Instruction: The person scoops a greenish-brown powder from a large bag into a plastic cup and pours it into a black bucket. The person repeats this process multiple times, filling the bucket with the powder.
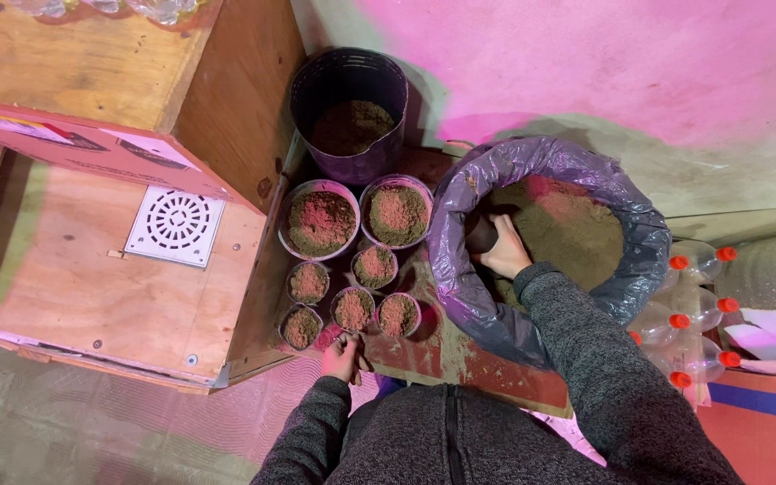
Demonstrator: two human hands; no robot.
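My right hand [503, 251] reaches into a large bin lined with a grey plastic bag [460, 269] and full of brown soil [568, 229]. It grips a small dark pot [480, 235] at the soil's left edge. My left hand [345, 357] rests near the floor just below a cluster of small soil-filled pots [352, 310], fingers curled; whether it holds anything I cannot tell. Two bigger filled pots [319, 220] [396, 212] stand behind the small ones.
A tall dark bucket [349, 112] partly filled with soil stands at the back. A wooden crate [119, 269] with a white round-patterned drain grate [175, 225] lies left. Clear plastic bottles with red caps [689, 310] lie right of the bin.
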